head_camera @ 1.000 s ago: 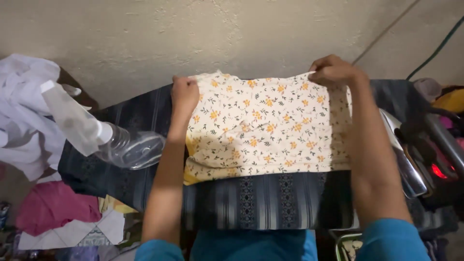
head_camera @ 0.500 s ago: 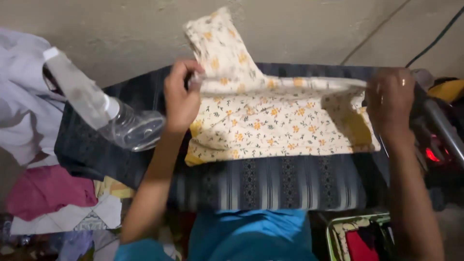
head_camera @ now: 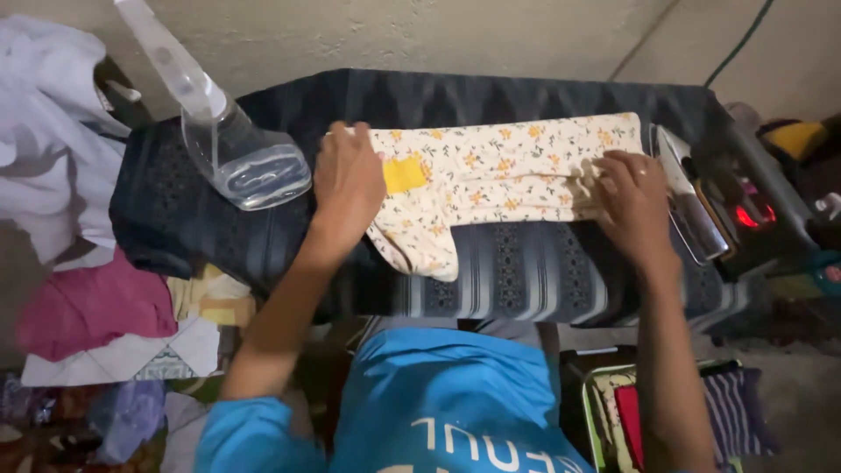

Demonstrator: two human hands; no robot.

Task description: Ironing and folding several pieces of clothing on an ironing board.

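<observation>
**Floral garment folded flat on the ironing surface**

The floral garment (head_camera: 499, 171), cream with yellow flowers, lies as a narrow folded band across the middle of the dark striped ironing surface (head_camera: 526, 271). One loose part hangs toward the near edge of the surface, and a yellow patch shows at the garment's left end.

The left hand (head_camera: 349, 184) rests palm down on the left end of the garment, fingers extended and flat, gripping nothing. The right hand (head_camera: 632, 200) presses on the right end, fingers spread and slightly curled against the cloth, not closed around it.

Surroundings, relative to the garment:
- Left: a clear spray bottle (head_camera: 232, 140) stands tilted on the surface, just beside the left hand.
- Right: an iron (head_camera: 692, 206) with a metal soleplate lies at the garment's right end, close to the right hand; a red light glows beyond it.
- Far left: a white cloth heap (head_camera: 44, 131), with a pink cloth (head_camera: 92, 311) below it.
- Lower right: a green-rimmed basket (head_camera: 600, 407) holds red and striped clothes.

Change from half a second earlier: the garment was then held up by its far edge with both hands pinching it, one part raised above the surface. It is now folded narrower and laid down, and both hands lie on top.
</observation>
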